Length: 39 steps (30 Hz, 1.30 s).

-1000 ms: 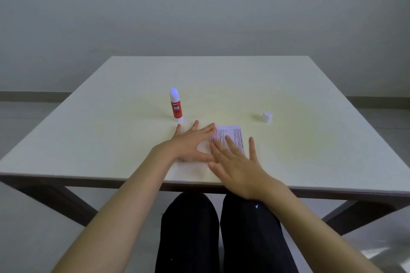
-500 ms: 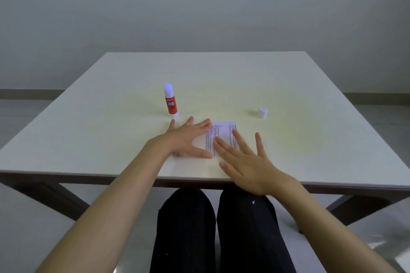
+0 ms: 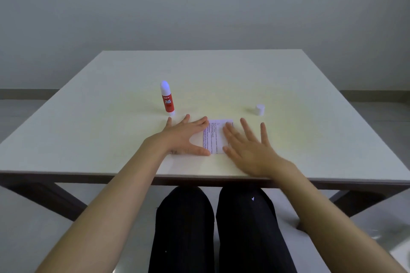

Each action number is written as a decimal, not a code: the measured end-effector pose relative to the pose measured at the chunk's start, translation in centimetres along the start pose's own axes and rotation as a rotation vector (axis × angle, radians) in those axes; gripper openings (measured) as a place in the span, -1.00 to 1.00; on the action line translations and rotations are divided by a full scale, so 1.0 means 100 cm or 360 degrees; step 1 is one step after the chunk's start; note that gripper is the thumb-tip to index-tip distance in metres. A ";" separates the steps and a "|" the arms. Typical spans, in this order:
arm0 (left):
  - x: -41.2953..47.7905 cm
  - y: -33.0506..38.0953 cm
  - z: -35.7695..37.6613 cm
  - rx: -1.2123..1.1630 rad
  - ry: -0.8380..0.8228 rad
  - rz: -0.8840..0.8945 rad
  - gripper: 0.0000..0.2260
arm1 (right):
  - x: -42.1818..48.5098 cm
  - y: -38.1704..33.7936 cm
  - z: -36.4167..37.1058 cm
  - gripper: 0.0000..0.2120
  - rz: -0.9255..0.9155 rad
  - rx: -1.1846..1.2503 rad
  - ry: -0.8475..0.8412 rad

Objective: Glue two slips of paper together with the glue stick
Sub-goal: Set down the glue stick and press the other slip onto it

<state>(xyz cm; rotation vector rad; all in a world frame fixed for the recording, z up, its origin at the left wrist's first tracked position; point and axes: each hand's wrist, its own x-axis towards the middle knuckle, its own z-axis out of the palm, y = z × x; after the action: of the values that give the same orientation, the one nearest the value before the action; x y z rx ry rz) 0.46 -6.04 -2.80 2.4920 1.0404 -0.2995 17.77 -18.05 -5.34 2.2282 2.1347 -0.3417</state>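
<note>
A white slip of paper with printed text (image 3: 214, 136) lies flat near the table's front edge. My left hand (image 3: 182, 137) rests flat with fingers spread on its left part, index finger and thumb framing the left edge. My right hand (image 3: 246, 146) lies flat, fingers apart, over the slip's right part. I cannot make out a second slip separately. A red and white glue stick (image 3: 167, 99) stands upright, uncapped, just beyond my left hand. Its small white cap (image 3: 259, 109) stands to the right, beyond my right hand.
The white table (image 3: 310, 135) ends at a dark front edge close to my wrists. My knees in black trousers (image 3: 213, 224) show below it. A grey wall stands behind the table.
My right hand has slid rightward across the slip, uncovering more of the printed text. My left hand has stayed pressed on the left side. The camera has tilted slightly.
</note>
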 end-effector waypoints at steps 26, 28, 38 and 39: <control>-0.001 -0.001 0.004 -0.0159 0.0065 0.0015 -0.14 | 0.036 -0.005 -0.016 -0.47 0.0062 -0.0034 -0.0022; -0.002 -0.001 0.004 -0.0179 0.0073 0.0013 -0.14 | 0.038 -0.011 -0.015 -0.45 0.0091 -0.0095 0.0009; -0.001 0.004 -0.002 -0.0088 0.0076 -0.0013 -0.22 | 0.008 -0.041 -0.001 -0.44 -0.0221 -0.0018 -0.0011; -0.001 0.003 -0.003 -0.0085 0.0098 -0.0009 -0.22 | 0.009 -0.042 -0.002 -0.44 -0.0225 -0.0015 -0.0010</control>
<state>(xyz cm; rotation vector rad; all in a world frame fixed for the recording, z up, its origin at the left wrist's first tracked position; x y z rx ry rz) 0.59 -6.21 -2.44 2.4650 1.0659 -0.1957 13.63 -16.87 -4.78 2.0737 2.2910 -0.3423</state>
